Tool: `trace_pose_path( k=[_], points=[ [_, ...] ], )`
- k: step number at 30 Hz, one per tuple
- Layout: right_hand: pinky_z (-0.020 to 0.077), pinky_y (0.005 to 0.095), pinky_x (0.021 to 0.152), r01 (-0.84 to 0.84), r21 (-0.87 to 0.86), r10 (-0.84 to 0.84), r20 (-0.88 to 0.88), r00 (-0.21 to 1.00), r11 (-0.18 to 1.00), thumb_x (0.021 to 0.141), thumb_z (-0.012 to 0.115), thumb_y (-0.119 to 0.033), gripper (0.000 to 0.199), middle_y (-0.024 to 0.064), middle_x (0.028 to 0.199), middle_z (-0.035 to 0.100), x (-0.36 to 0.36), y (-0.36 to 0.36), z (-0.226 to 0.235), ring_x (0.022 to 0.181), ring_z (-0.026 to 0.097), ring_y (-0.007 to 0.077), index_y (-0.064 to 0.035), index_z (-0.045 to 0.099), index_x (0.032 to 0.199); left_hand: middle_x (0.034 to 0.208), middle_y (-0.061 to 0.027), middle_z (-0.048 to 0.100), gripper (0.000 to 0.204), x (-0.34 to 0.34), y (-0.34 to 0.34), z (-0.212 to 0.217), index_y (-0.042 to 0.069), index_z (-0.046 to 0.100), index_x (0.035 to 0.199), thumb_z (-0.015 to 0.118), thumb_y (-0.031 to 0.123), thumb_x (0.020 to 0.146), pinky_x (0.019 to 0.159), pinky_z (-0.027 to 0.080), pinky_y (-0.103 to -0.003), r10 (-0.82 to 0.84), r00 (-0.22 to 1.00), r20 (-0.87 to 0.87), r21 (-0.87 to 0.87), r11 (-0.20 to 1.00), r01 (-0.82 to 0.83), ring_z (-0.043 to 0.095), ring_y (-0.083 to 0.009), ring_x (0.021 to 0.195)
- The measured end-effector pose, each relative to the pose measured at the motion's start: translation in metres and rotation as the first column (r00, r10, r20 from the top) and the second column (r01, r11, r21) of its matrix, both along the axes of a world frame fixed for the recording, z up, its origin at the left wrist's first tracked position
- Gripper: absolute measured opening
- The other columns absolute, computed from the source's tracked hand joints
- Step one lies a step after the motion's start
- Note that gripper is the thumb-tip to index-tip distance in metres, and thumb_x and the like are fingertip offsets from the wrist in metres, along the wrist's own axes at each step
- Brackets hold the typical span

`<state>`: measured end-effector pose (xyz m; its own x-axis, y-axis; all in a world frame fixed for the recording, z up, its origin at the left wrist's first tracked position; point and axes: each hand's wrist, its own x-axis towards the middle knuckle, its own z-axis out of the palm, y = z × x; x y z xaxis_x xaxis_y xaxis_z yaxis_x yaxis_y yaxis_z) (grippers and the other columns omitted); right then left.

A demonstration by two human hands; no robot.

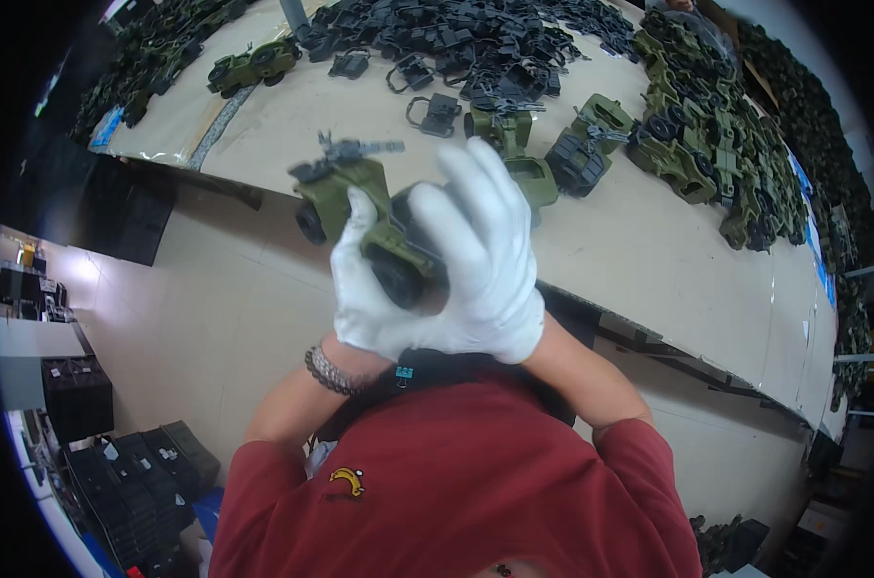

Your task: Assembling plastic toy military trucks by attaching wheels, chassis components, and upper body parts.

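Observation:
In front of my chest, over the table's near edge, I hold a green toy jeep (365, 183) with black wheels and a grey toy gun on top. My white-gloved left hand (374, 299) grips its near side, the thumb lying along the body. My right hand (485, 250), also gloved, is curled over the jeep's right end, fingers bent against a dark grey part (405, 214). The right fingertips and most of that part are hidden. Just beyond my right hand, another green jeep (529, 173) stands on the table, beside a jeep with a dark part on it (582, 154).
Dark grey plastic parts (437, 34) are heaped at the table's far side, with a loose dark frame (435, 114) nearer. Many green jeeps (716, 144) are piled at the right. One more jeep (254, 67) stands at the far left. Black crates (138, 482) are stacked on the floor.

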<state>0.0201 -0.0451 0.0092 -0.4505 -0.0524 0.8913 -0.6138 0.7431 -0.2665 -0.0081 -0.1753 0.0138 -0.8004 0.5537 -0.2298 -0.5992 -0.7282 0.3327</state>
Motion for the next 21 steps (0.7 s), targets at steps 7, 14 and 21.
trace_pose_path(
  k=[7, 14, 21],
  points=[
    [0.0446, 0.0458, 0.087, -0.039, 0.028, 0.036, 0.097, 0.995, 0.999, 0.074, 0.077, -0.057, 0.069, 0.0148, 0.115, 0.061, 0.004, 0.013, 0.011, 0.094, 0.060, 0.0348, -0.0065, 0.060, 0.118, 0.119, -0.0084, 0.064, 0.052, 0.024, 0.004, -0.007, 0.009, 0.059, 0.124, 0.044, 0.054, 0.104, 0.101, 0.046, -0.040, 0.005, 0.991, 0.134, 0.029, 1.000, -0.008, 0.060, -0.0252, 0.113],
    [0.0416, 0.0463, 0.093, -0.012, -0.018, 0.016, 0.271, 0.962, 1.000, 0.070, 0.066, -0.075, 0.087, 0.0156, 0.129, 0.057, 0.021, 0.030, -0.008, 0.108, 0.056, 0.0373, -0.0079, 0.060, 0.125, 0.128, -0.0095, 0.061, 0.053, 0.018, -0.023, -0.020, 0.010, 0.053, 0.129, 0.049, 0.055, 0.101, 0.103, 0.048, -0.047, -0.230, 0.900, -0.369, -0.491, 0.871, 0.021, 0.058, -0.0254, 0.122],
    [0.0415, 0.0437, 0.101, 0.438, -0.091, -0.369, 0.403, 0.837, 0.894, 0.083, 0.076, -0.036, 0.052, 0.0153, 0.133, 0.056, 0.036, 0.098, -0.035, 0.117, 0.053, 0.0355, -0.0098, 0.061, 0.125, 0.142, -0.0196, 0.050, 0.075, -0.230, -0.134, 0.067, 0.003, 0.045, 0.138, 0.049, 0.065, 0.096, 0.117, 0.034, -0.051, 0.307, 0.778, -0.547, -0.364, 0.750, -0.552, 0.042, -0.0350, 0.137]
  ],
)
